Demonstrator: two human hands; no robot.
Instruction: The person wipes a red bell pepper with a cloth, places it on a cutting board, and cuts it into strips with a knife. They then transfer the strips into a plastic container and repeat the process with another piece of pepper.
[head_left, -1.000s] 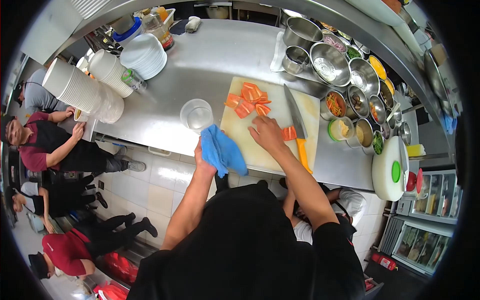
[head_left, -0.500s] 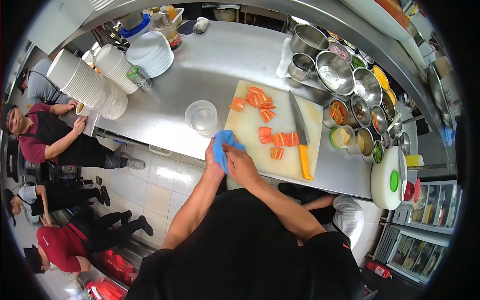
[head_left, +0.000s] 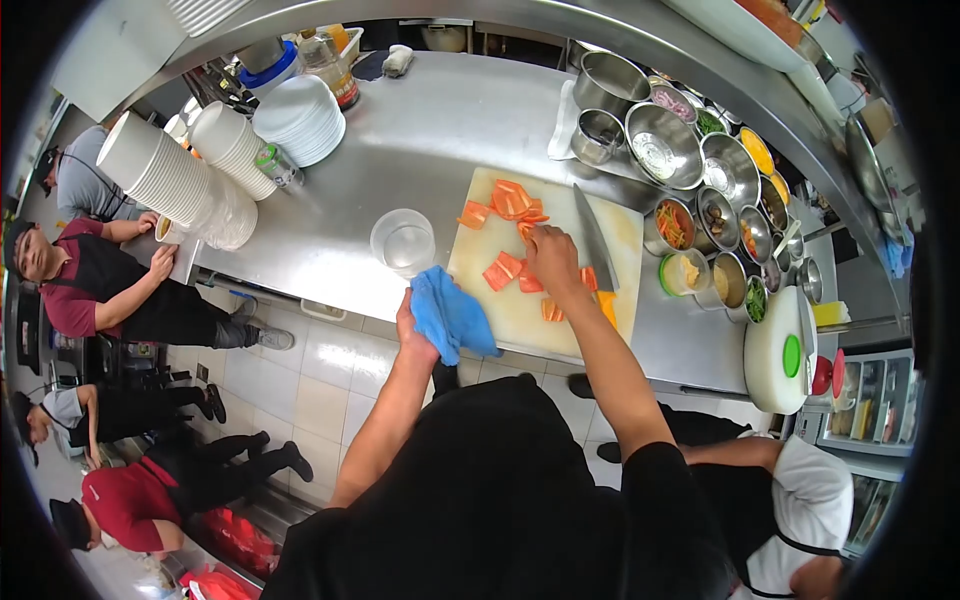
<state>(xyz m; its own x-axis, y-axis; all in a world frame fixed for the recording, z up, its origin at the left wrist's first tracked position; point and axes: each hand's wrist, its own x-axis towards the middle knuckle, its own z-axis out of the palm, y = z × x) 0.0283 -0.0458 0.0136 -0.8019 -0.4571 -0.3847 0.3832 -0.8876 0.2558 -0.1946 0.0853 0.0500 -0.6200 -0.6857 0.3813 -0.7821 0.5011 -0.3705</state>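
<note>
Stainless-steel counter (head_left: 420, 120) sweeps across the top of view, w/ a person in black (head_left: 490, 480) at its near edge, both bare hands in front. At L of view, a co-worker in maroon (head_left: 75, 290) stands by the counter's end; another in red (head_left: 130, 505) bends fwd, lower down. At lower R, a co-worker in white sleeves (head_left: 810, 490), only partly in view. White cutting board (head_left: 520, 325) lies flat on the counter, near the front edge. Tall stack of white tubs (head_left: 180, 180) leans at the L end; metal bowls (head_left: 665, 145) crowd the R, some w/ chopped food. Stack of white plates (head_left: 300, 120) sits beside the tubs. Kitchen knife (head_left: 593, 235), yellow-handled, lies on the board's R side, blade pointing away from the person; its handle is partly hidden by the R forearm. Blue cloth (head_left: 450, 318) hangs from the L hand (head_left: 413, 335), fingers closed on it, just off the board's near L corner. Clear container (head_left: 402, 240) stands just beyond the cloth, L of the board. R hand (head_left: 550, 258) is over mid-board, fingers bunched narrow & pointing down at red pepper pcs (head_left: 513, 198); can't tell if it grips any. Those pcs lie loose on the board, some clustered toward its far edge, others about the R hand, btwn cloth & knife.
</note>
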